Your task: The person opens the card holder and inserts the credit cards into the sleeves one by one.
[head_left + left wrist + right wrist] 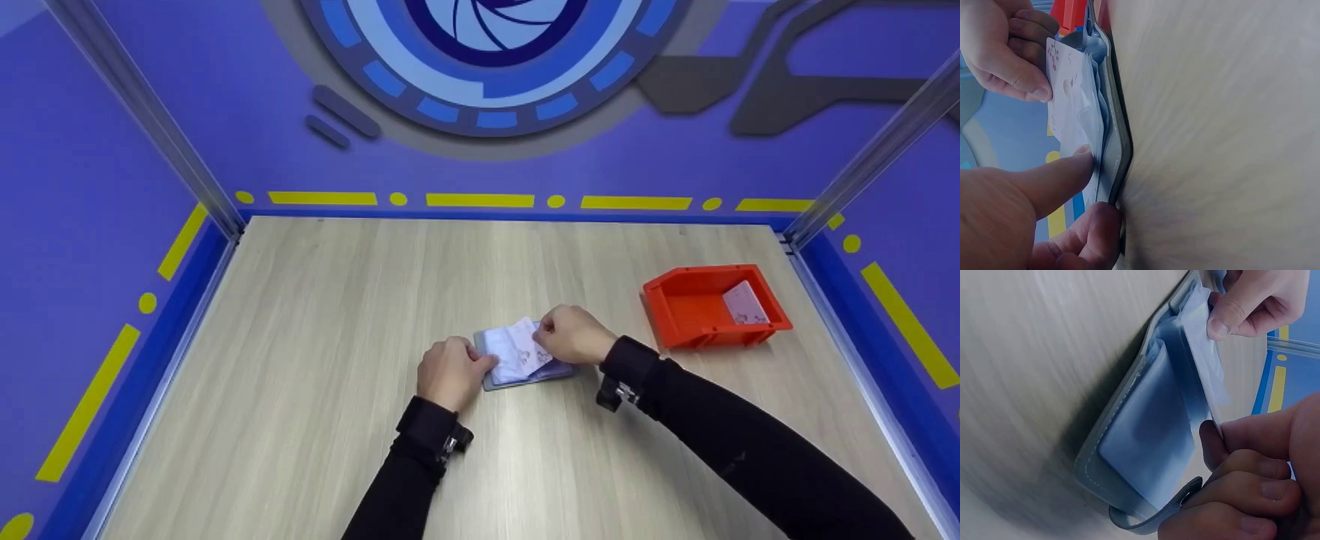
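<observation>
An open grey card holder (1120,135) with clear plastic sleeves (501,358) lies on the table, in the middle of the head view. My left hand (448,373) grips its left edge, the thumb on top of the sleeves and curled fingers at the cover's rim. Between thumb and forefinger, my right hand (576,334) pinches a white card (531,349) with a pink floral print. That card stands tilted over the sleeves, its far part overlapping them. In the right wrist view, a strap (1148,523) sticks out from the cover beside my right fingers.
To the right stands a red bin (686,311) with a pale printed card (744,304) leaning inside it. Blue walls with metal corner posts (877,150) enclose the wooden table (337,300) at the back and both sides.
</observation>
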Available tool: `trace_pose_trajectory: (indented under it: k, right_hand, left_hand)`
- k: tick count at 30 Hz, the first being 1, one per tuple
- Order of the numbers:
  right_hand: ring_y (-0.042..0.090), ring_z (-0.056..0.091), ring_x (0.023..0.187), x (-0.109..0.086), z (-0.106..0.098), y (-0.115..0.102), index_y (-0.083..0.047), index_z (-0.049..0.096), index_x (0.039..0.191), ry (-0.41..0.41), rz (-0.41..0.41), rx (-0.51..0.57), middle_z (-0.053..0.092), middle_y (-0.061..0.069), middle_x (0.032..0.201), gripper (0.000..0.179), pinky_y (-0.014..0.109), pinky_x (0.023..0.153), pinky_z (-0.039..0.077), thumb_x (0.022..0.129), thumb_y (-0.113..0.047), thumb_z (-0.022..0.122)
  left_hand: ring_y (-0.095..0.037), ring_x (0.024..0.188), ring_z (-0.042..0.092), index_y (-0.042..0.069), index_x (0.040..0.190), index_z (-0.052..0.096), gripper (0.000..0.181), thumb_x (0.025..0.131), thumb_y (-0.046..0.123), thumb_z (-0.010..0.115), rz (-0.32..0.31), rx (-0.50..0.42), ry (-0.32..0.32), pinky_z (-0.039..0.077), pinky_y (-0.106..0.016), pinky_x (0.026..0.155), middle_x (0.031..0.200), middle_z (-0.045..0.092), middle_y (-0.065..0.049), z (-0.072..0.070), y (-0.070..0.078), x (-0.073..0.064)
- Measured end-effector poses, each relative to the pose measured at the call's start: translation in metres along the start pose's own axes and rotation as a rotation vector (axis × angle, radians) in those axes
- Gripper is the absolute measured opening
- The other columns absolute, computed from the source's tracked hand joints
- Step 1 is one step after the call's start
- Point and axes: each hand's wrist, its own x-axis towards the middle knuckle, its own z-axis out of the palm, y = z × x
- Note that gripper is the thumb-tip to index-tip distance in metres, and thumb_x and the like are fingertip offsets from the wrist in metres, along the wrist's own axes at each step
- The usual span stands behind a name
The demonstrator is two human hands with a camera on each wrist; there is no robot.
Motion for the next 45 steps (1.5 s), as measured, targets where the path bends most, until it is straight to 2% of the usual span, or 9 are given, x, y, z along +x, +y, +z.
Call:
trace_pose_trajectory:
  k: [6,14,29,34,40,45]
  right_hand:
    - [0.014,0.052,0.068,0.001,0.004,-0.003,-0.014,0.063,0.074,0.012,0.0,-0.027,0.055,-0.004,0.072,0.033,0.029,0.065,0.04,0.106,-0.022,0.066]
    - [0.013,0.045,0.06,0.0,0.009,-0.006,-0.02,0.049,0.062,0.034,-0.018,-0.042,0.045,-0.008,0.062,0.045,0.029,0.06,0.036,0.104,-0.021,0.066]
    - [0.012,0.038,0.055,0.003,0.019,-0.013,-0.021,0.045,0.059,0.039,-0.008,-0.071,0.038,-0.01,0.057,0.048,0.029,0.056,0.032,0.103,-0.021,0.065]
    - [0.011,0.042,0.055,0.0,0.017,-0.011,-0.021,0.052,0.061,0.026,0.005,-0.067,0.043,-0.01,0.058,0.046,0.027,0.055,0.033,0.104,-0.025,0.068]
    - [0.011,0.044,0.056,-0.005,0.01,-0.004,-0.017,0.058,0.061,0.034,0.015,-0.078,0.046,-0.009,0.058,0.041,0.027,0.054,0.033,0.1,-0.023,0.072]
    - [0.013,0.053,0.064,-0.008,0.009,-0.002,-0.012,0.076,0.071,0.014,0.02,-0.091,0.058,-0.007,0.065,0.027,0.027,0.06,0.039,0.097,-0.021,0.075]
  left_hand:
    - [-0.016,0.067,0.061,0.02,0.073,0.068,0.037,0.09,0.044,0.091,0.007,0.01,-0.007,0.044,-0.035,0.063,0.074,0.068,0.005,0.0,0.002,0.0]
    - [-0.016,0.066,0.061,0.02,0.073,0.068,0.037,0.089,0.045,0.091,0.008,0.018,0.0,0.045,-0.036,0.063,0.074,0.068,0.004,-0.001,0.002,0.0]
    - [-0.016,0.064,0.058,0.02,0.071,0.066,0.041,0.09,0.046,0.091,0.005,0.016,0.003,0.041,-0.034,0.06,0.072,0.065,0.005,-0.001,0.001,0.0]
    - [-0.015,0.065,0.059,0.02,0.072,0.068,0.039,0.09,0.046,0.091,0.004,0.023,-0.004,0.042,-0.034,0.061,0.073,0.067,0.005,0.0,0.002,-0.001]
    - [-0.015,0.066,0.061,0.02,0.074,0.07,0.037,0.09,0.047,0.09,0.007,0.027,-0.011,0.044,-0.034,0.061,0.075,0.069,0.005,0.0,0.003,-0.001]
    - [-0.016,0.067,0.062,0.02,0.074,0.07,0.036,0.09,0.046,0.09,-0.009,0.022,-0.008,0.045,-0.035,0.062,0.075,0.069,0.005,-0.001,0.002,-0.001]
